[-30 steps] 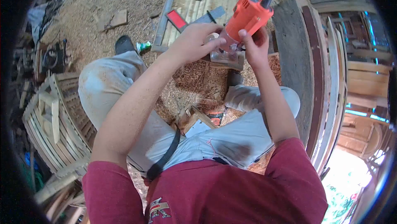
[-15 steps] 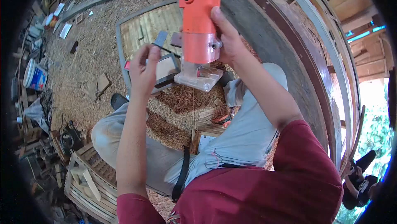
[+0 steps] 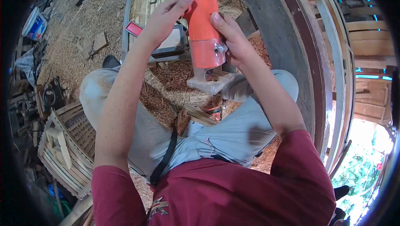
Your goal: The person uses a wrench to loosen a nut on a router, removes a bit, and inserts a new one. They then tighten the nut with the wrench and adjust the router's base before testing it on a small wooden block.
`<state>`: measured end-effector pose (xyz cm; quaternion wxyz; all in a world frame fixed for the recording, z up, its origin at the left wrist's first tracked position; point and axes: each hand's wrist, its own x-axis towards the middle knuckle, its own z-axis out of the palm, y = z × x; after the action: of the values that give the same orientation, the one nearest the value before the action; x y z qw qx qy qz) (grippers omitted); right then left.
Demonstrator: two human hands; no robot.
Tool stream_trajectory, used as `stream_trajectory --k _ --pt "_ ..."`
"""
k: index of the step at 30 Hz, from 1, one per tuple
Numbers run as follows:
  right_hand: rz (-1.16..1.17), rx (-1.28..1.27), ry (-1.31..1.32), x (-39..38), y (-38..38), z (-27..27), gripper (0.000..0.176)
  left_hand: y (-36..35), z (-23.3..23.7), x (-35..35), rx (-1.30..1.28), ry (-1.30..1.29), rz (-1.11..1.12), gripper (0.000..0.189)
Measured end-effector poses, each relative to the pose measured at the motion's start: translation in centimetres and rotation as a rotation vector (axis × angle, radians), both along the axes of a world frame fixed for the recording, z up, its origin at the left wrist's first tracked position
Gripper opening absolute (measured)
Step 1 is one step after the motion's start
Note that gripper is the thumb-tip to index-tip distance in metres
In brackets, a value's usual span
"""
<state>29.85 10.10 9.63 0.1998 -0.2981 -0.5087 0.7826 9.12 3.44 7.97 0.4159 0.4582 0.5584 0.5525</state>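
An orange power tool (image 3: 203, 21) with a clear base (image 3: 210, 83) is held up over my lap, its cord end at the top. My right hand (image 3: 233, 36) is wrapped round its right side, the thumb on the body. My left hand (image 3: 168, 19) touches the upper left side of the tool, fingers bent and partly hidden behind it. Behind my left wrist lies a dark-edged box (image 3: 173, 40) with a pale top, and beside it a red rectangular piece (image 3: 134, 28).
A slatted wooden panel (image 3: 141, 3) lies ahead on wood shavings. Long boards (image 3: 287, 38) run along the right. A slatted wooden piece (image 3: 68, 142) stands at left, a white bucket (image 3: 35, 25) beyond it. An orange object (image 3: 214, 111) lies between my legs.
My left hand has moved up to the tool's upper side. The tool now tilts slightly and its cord end shows. The view has shifted, and the red piece is more exposed.
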Motion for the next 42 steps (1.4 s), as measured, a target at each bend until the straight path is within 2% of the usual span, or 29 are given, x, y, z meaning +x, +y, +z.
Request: stream_trajectory --k 1,4,7,12,15,18,19,22,24,25,27,30,32,36,39,42 --pt "0.009 -0.006 -0.002 -0.2 -0.2 0.1 0.075 -0.2 0.0 0.7 -0.048 -0.041 0.095 0.067" --pt "0.032 -0.051 0.001 -0.3 -0.9 0.3 0.074 0.6 -0.5 0.7 -0.118 -0.192 -0.021 0.056" --pt "0.031 -0.129 0.011 -0.7 -1.4 -0.2 0.072 1.2 -1.3 1.0 -0.053 -0.319 0.016 0.054" --pt "0.023 -0.333 0.074 -0.8 -1.5 -0.4 0.068 1.0 0.2 0.0 -0.049 -0.139 0.143 0.048" --pt "0.103 -0.141 0.03 -1.3 -1.6 0.1 0.081 0.9 0.6 -0.2 -0.034 -0.206 0.209 0.048" --pt "0.172 0.168 -0.255 -0.9 -1.6 0.0 0.098 1.3 0.1 -0.5 -0.035 -0.334 0.196 0.045" --pt "0.195 0.124 -0.282 -0.8 -1.6 0.7 0.112 1.5 -0.1 -0.5 -0.026 -0.402 0.159 0.045" --pt "0.217 0.289 -0.214 -1.0 -1.4 -0.7 0.113 0.7 0.4 0.2 -0.032 -0.613 0.158 0.05" --pt "0.164 0.234 -0.206 -0.8 -1.9 -0.6 0.112 0.1 1.4 0.5 -0.018 -0.726 0.101 0.057" --pt "0.137 0.21 -0.21 -0.8 -2.0 -0.9 0.109 0.0 2.0 0.3 0.073 -0.743 -0.053 0.051" --pt "0.095 0.156 -0.216 -0.9 -2.5 -0.7 0.111 0.6 4.8 1.7 -0.109 -0.701 0.111 0.047" --pt "0.104 0.061 -0.214 -1.1 -2.9 0.7 0.115 0.6 3.9 1.7 -0.026 -0.592 0.081 0.043" --pt "0.106 0.109 -0.247 -1.2 -2.9 0.2 0.115 1.2 1.1 0.8 0.008 -0.643 0.0 0.042" --pt "0.132 0.17 -0.349 -1.1 -2.8 -0.7 0.113 1.2 1.1 1.4 -0.055 -0.711 0.106 0.039" --pt "0.02 0.681 -0.466 -1.0 -3.3 -3.0 0.111 1.5 0.2 1.5 -0.061 -0.723 0.12 0.036" --pt "0.006 0.733 -0.501 -1.1 -3.6 -3.9 0.112 1.2 0.1 1.6 -0.11 -0.719 0.149 0.035"
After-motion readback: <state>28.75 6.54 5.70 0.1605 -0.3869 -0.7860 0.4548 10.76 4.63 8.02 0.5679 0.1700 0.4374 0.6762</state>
